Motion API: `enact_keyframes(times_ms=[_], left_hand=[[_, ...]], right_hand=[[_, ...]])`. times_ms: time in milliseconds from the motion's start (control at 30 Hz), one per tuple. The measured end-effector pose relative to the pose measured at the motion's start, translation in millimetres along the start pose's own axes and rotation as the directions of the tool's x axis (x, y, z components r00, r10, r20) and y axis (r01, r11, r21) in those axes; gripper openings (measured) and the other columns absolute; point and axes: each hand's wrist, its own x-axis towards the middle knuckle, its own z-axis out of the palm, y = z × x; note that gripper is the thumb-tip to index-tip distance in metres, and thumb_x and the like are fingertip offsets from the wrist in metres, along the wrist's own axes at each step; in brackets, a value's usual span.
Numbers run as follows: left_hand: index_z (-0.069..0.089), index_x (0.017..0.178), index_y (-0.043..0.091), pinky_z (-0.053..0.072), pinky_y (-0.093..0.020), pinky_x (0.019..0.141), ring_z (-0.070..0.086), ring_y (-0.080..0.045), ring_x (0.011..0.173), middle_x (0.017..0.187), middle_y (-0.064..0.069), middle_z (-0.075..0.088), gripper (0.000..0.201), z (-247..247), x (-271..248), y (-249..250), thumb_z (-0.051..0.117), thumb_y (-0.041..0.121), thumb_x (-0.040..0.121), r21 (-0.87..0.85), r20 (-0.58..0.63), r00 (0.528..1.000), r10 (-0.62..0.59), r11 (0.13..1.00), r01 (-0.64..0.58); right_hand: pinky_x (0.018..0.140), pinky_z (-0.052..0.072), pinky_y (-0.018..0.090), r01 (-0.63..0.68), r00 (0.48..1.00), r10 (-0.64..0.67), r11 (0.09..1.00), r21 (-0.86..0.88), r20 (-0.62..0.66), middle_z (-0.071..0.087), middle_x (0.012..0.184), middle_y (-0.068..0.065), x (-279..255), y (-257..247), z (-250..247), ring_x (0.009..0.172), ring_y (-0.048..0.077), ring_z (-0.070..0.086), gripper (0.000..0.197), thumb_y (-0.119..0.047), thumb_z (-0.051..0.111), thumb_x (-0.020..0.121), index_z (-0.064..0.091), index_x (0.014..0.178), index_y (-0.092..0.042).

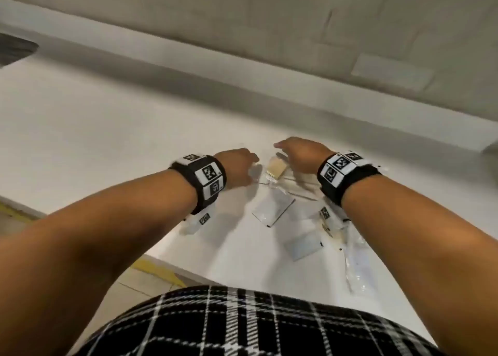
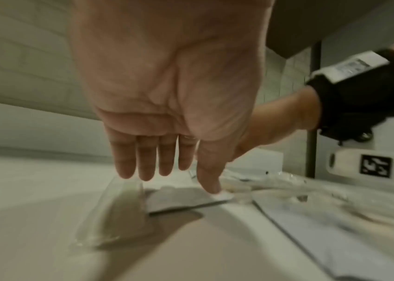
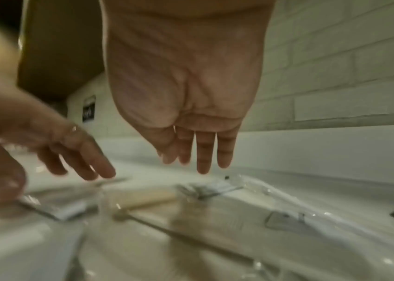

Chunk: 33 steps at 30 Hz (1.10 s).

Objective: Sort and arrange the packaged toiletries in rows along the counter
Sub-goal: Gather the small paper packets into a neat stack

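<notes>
Several packaged toiletries lie in a loose pile on the white counter [image 1: 107, 129]. A beige item in a clear packet [image 1: 276, 168] sits between my hands. A flat white sachet [image 1: 273, 208] and a second white sachet [image 1: 304, 245] lie nearer me, and a long clear packet [image 1: 355, 264] lies at the right. My left hand [image 2: 179, 178] hovers with straight fingers; its thumb tip touches the corner of a white sachet [image 2: 179, 198], beside a clear packet with a pale round piece [image 2: 123, 209]. My right hand [image 3: 191, 163] hangs open above the beige packet [image 3: 147, 197], holding nothing.
A low white ledge [image 1: 269, 91] and a tiled wall [image 1: 296, 18] close off the back of the counter. A dark sink opening [image 1: 16, 51] shows at the far left. The counter's front edge runs diagonally at lower left, with floor and a yellow line [image 1: 159, 270] beyond it.
</notes>
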Motion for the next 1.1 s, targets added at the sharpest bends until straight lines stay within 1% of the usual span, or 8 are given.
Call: enact_keyframes(times_ms=[100, 267, 400, 500, 633, 800, 967, 1100], left_hand=[[0.039, 0.142, 0.021, 0.041, -0.037, 0.1, 0.048, -0.026, 0.125, 0.139, -0.006, 0.047, 0.071, 4, 12, -4, 0.071, 0.034, 0.08, 0.056, 0.007, 1.0, 0.004, 0.998, -0.005], [0.043, 0.131, 0.014, 0.046, -0.037, 0.083, 0.056, -0.03, 0.109, 0.124, -0.011, 0.053, 0.072, 4, 25, -8, 0.079, 0.035, 0.073, 0.004, 0.065, 0.997, -0.047, 0.999, 0.047], [0.051, 0.124, 0.013, 0.048, -0.035, 0.084, 0.059, -0.026, 0.102, 0.116, -0.005, 0.062, 0.063, -3, 36, -9, 0.077, 0.042, 0.075, 0.096, 0.137, 0.99, -0.031, 0.995, 0.018], [0.061, 0.118, 0.013, 0.051, -0.034, 0.086, 0.061, -0.024, 0.102, 0.113, -0.004, 0.065, 0.053, -7, 40, -6, 0.071, 0.048, 0.079, 0.189, 0.204, 0.979, -0.013, 0.982, -0.027], [0.062, 0.111, 0.01, 0.042, -0.03, 0.072, 0.055, -0.021, 0.086, 0.088, -0.001, 0.061, 0.039, -9, 34, -8, 0.061, 0.041, 0.087, 0.114, 0.149, 0.989, -0.009, 0.993, -0.009], [0.05, 0.1, 0.015, 0.037, -0.032, 0.071, 0.051, -0.019, 0.082, 0.096, -0.001, 0.054, 0.03, -11, 7, -5, 0.047, 0.045, 0.095, -0.17, -0.01, 0.994, -0.111, 0.98, 0.107], [0.053, 0.094, 0.017, 0.034, -0.028, 0.062, 0.05, -0.015, 0.078, 0.094, 0.001, 0.059, 0.034, 11, -9, 44, 0.058, 0.05, 0.087, -0.116, 0.167, 0.985, -0.045, 0.991, 0.065], [0.055, 0.115, 0.017, 0.04, -0.029, 0.074, 0.053, -0.021, 0.095, 0.114, -0.001, 0.059, 0.052, 31, -11, 72, 0.057, 0.057, 0.082, -0.063, 0.12, 0.987, -0.107, 0.991, 0.115]], right_hand=[[0.114, 0.027, 0.038, 0.006, 0.998, 0.002, 0.992, -0.127, 0.059, 0.028, 0.156, -0.004, 18, 2, 13, 0.141, 0.025, 0.032, 0.054, -0.022, 0.043, 0.099, 0.026, 0.148, -0.035], [0.085, 0.043, 0.038, -0.071, 0.997, 0.068, 0.973, -0.221, -0.024, 0.053, 0.122, 0.002, 21, 10, 12, 0.105, 0.029, 0.052, 0.049, -0.016, 0.058, 0.086, 0.048, 0.131, -0.034], [0.091, 0.034, 0.043, -0.161, 0.981, 0.19, 0.924, -0.345, 0.049, 0.062, 0.108, 0.004, 26, 12, 5, 0.109, 0.029, 0.048, 0.035, -0.018, 0.063, 0.078, 0.057, 0.111, -0.027], [0.092, 0.032, 0.044, -0.215, 0.977, 0.194, 0.876, -0.432, -0.093, 0.064, 0.096, 0.002, 15, 9, 4, 0.107, 0.028, 0.047, 0.02, -0.024, 0.063, 0.08, 0.065, 0.1, -0.022], [0.081, 0.036, 0.039, -0.344, 0.904, 0.338, 0.939, 0.025, -0.261, 0.064, 0.083, -0.007, -28, 23, -14, 0.095, 0.025, 0.054, 0.007, -0.025, 0.061, 0.086, 0.058, 0.083, -0.02], [0.043, 0.038, 0.021, -0.417, 0.744, 0.658, 0.595, 0.687, -0.118, 0.051, 0.073, -0.001, -107, 67, -33, 0.055, 0.018, 0.049, 0.016, -0.03, 0.059, 0.09, 0.05, 0.095, -0.017], [0.037, 0.028, 0.015, -0.502, 0.568, 0.809, 0.192, 0.843, 0.154, 0.044, 0.04, -0.004, -163, 115, -8, 0.029, 0.009, 0.034, 0.022, -0.035, 0.057, 0.094, 0.052, 0.085, -0.016], [0.056, 0.044, 0.029, -0.492, 0.518, 0.748, -0.136, 0.86, 0.414, 0.055, 0.052, -0.001, -200, 148, 4, 0.05, 0.015, 0.051, 0.023, -0.023, 0.066, 0.088, 0.053, 0.07, -0.015]])
